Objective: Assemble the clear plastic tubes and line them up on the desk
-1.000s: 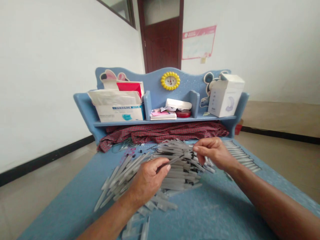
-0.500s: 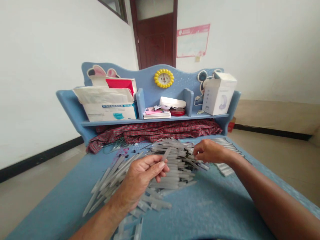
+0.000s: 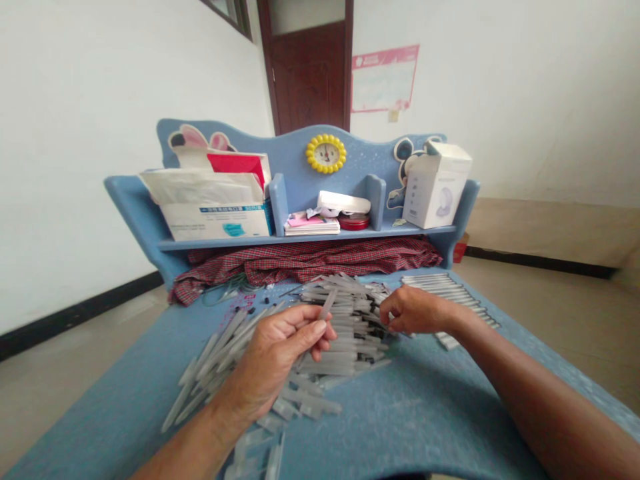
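Pinched between the thumb and fingers of my left hand (image 3: 287,340) is a translucent pen barrel (image 3: 328,303), its upper end tilted up and to the right. Under and behind this hand lies a pile of similar pen barrels (image 3: 345,343), some with dark ends. More barrels (image 3: 210,373) spread out to the left. My right hand (image 3: 410,310) reaches down to the pile's right side, its fingers curled together; whatever is at the fingertips is too small to make out. To its right, slim pens with dark tips (image 3: 455,297) lie in a neat row.
Small black caps (image 3: 251,311) lie left of the pile on the blue table (image 3: 425,413). A checked red cloth (image 3: 310,260) is bunched below the blue shelf (image 3: 225,243), which carries a mask box (image 3: 210,217), a red tin (image 3: 354,221) and a white box (image 3: 439,187).
My right hand has shifted slightly left and down along the pile's edge. My left hand keeps the pen barrel in nearly the same place. The view has moved a little.
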Demonstrator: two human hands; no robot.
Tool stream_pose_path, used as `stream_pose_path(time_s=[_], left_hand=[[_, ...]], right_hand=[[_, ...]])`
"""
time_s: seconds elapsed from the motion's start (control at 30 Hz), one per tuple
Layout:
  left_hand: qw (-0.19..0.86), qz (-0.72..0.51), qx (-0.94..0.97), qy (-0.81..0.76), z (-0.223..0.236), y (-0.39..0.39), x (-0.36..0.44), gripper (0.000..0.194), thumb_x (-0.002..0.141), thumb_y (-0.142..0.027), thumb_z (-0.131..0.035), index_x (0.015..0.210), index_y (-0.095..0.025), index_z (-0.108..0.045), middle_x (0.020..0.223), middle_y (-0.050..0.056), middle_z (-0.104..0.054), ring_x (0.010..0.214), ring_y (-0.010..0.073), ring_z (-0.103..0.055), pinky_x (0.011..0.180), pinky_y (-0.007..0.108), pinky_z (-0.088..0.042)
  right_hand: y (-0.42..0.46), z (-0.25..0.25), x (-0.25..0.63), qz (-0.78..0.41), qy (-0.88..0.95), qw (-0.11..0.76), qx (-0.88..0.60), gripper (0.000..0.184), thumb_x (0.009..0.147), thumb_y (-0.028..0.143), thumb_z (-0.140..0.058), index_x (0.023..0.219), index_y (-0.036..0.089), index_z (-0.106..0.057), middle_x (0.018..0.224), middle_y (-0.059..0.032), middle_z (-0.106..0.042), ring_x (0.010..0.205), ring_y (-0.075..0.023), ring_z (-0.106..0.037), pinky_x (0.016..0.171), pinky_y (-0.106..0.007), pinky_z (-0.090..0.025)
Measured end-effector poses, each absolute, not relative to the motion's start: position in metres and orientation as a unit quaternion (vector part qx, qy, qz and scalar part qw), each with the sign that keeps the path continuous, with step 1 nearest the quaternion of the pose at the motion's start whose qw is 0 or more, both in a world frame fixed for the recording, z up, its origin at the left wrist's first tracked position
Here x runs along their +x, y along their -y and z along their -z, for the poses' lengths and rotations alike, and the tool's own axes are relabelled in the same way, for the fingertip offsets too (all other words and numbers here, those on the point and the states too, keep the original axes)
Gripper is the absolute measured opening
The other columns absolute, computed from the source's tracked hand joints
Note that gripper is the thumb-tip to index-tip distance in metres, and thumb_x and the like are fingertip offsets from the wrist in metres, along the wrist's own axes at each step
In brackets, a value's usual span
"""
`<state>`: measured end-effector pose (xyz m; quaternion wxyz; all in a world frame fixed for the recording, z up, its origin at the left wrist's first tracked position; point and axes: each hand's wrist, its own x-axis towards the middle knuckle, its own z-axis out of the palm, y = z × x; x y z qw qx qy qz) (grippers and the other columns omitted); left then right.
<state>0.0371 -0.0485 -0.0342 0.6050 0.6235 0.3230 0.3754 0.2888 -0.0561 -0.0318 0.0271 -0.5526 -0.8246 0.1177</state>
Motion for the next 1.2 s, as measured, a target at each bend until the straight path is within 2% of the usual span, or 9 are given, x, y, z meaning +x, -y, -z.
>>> stream_pose_path(time_s=[0.17, 0.37, 0.47, 0.57, 0.7, 0.8, 1.0, 1.2], left_hand=[[0.595, -0.369, 0.636, -0.323, 0.038, 0.048, 0.037, 0.020, 0.076, -0.025, -0.064, 0.091, -0.012, -0.063, 0.073, 0.003, -0.067, 0.063, 0.0123, -0.057, 0.056, 0.023, -0.044], [0.589, -0.355, 0.651, -0.322, 0.040, 0.048, 0.036, 0.020, 0.076, -0.027, -0.064, 0.090, -0.013, -0.064, 0.074, 0.003, -0.068, 0.063, 0.0126, -0.058, 0.057, 0.023, -0.044], [0.580, -0.348, 0.662, -0.322, 0.039, 0.049, 0.036, 0.018, 0.077, -0.027, -0.063, 0.089, -0.014, -0.065, 0.074, 0.002, -0.068, 0.065, 0.0127, -0.058, 0.057, 0.022, -0.044], [0.565, -0.336, 0.680, -0.325, 0.038, 0.049, 0.036, 0.016, 0.077, -0.027, -0.062, 0.087, -0.015, -0.066, 0.073, 0.001, -0.068, 0.065, 0.0123, -0.058, 0.057, 0.021, -0.044], [0.543, -0.295, 0.715, -0.328, 0.039, 0.046, 0.035, 0.019, 0.076, -0.031, -0.062, 0.085, -0.015, -0.067, 0.073, 0.003, -0.068, 0.064, 0.0130, -0.059, 0.057, 0.022, -0.046], [0.529, -0.275, 0.732, -0.329, 0.041, 0.045, 0.035, 0.020, 0.076, -0.032, -0.061, 0.085, -0.015, -0.068, 0.074, 0.003, -0.068, 0.064, 0.0123, -0.058, 0.056, 0.022, -0.045], [0.511, -0.245, 0.751, -0.340, 0.042, 0.047, 0.038, 0.020, 0.075, -0.031, -0.057, 0.083, -0.015, -0.068, 0.072, 0.002, -0.068, 0.058, 0.0108, -0.056, 0.055, 0.021, -0.044], [0.494, -0.237, 0.756, -0.358, 0.042, 0.049, 0.039, 0.019, 0.074, -0.031, -0.057, 0.082, -0.016, -0.067, 0.070, 0.001, -0.069, 0.057, 0.0112, -0.056, 0.054, 0.021, -0.044]], right_hand=[[0.061, 0.038, 0.275, -0.026, 0.852, -0.017, -0.523, 0.025, 0.071, 0.010, -0.052, 0.085, 0.021, -0.069, 0.077, -0.0027, -0.069, 0.069, -0.0155, -0.060, 0.060, -0.024, -0.038], [0.062, 0.048, 0.269, 0.011, 0.852, -0.033, -0.523, 0.020, 0.070, 0.009, -0.051, 0.074, 0.019, -0.068, 0.067, -0.0054, -0.066, 0.061, -0.0177, -0.056, 0.054, -0.027, -0.033], [0.061, 0.044, 0.273, -0.031, 0.859, 0.020, -0.510, 0.016, 0.070, 0.009, -0.053, 0.069, 0.019, -0.065, 0.064, -0.0030, -0.063, 0.059, -0.0144, -0.052, 0.054, -0.025, -0.033], [0.061, 0.038, 0.280, -0.108, 0.856, 0.107, -0.495, 0.013, 0.068, 0.009, -0.053, 0.067, 0.017, -0.062, 0.061, 0.0017, -0.058, 0.056, -0.0100, -0.048, 0.052, -0.021, -0.033], [0.063, 0.036, 0.279, -0.341, 0.751, 0.284, -0.488, 0.003, 0.070, 0.017, -0.060, 0.068, 0.015, -0.059, 0.053, 0.0052, -0.052, 0.045, -0.0061, -0.043, 0.042, -0.017, -0.031], [0.066, 0.035, 0.273, -0.459, 0.674, 0.376, -0.439, 0.017, 0.064, 0.024, -0.072, 0.069, 0.013, -0.060, 0.052, 0.0037, -0.057, 0.043, -0.0062, -0.047, 0.040, -0.016, -0.034], [0.075, 0.029, 0.261, -0.469, 0.647, 0.464, -0.383, 0.022, 0.059, 0.025, -0.079, 0.065, 0.012, -0.063, 0.053, 0.0023, -0.058, 0.045, -0.0053, -0.047, 0.041, -0.016, -0.037], [0.076, 0.029, 0.259, -0.430, 0.675, 0.464, -0.379, 0.024, 0.061, 0.030, -0.079, 0.065, 0.012, -0.064, 0.055, 0.0016, -0.057, 0.047, -0.0058, -0.047, 0.043, -0.017, -0.037]])
